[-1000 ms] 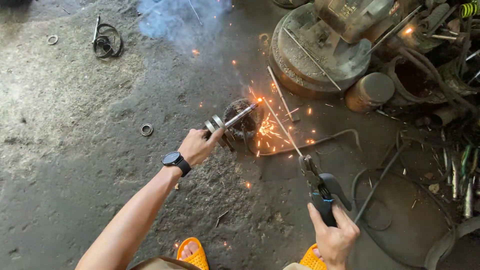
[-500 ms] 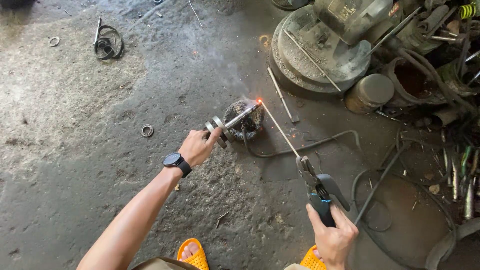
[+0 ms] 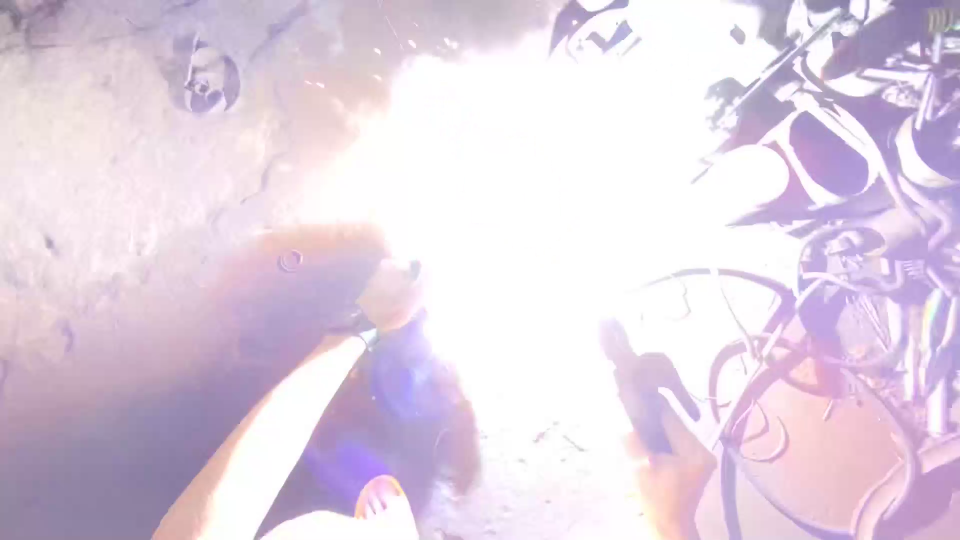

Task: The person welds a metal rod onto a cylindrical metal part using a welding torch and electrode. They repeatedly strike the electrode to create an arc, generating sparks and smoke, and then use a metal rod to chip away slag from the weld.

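The left hand (image 3: 392, 292) reaches out from the forearm toward the centre of the view, its fingers lost at the edge of a white glare (image 3: 560, 190), so whether it grips anything cannot be told. The right hand (image 3: 672, 478), low at about five o'clock, is closed around the dark handle of an electrode holder (image 3: 640, 395) that points up toward eleven o'clock into the same glare.

The work in hand looks to be arc welding with the arc struck: the flash swallows the middle of the picture. The piece being welded sits somewhere inside that glare, just beyond the left hand at about one o'clock from it, and nothing of its shape, colour or seam can be made out. My judgement is that the next move calls for a steady right hand and an unmoving left.

Farther out, a small metal ring (image 3: 290, 261) lies on the concrete floor (image 3: 110, 180) at nine o'clock from the left hand, and a coil of wire (image 3: 208, 82) rests at eleven o'clock. Cables (image 3: 760, 350) and scrap metal (image 3: 880, 170) crowd the right side. An orange sandal (image 3: 382, 496) shows at the bottom edge.
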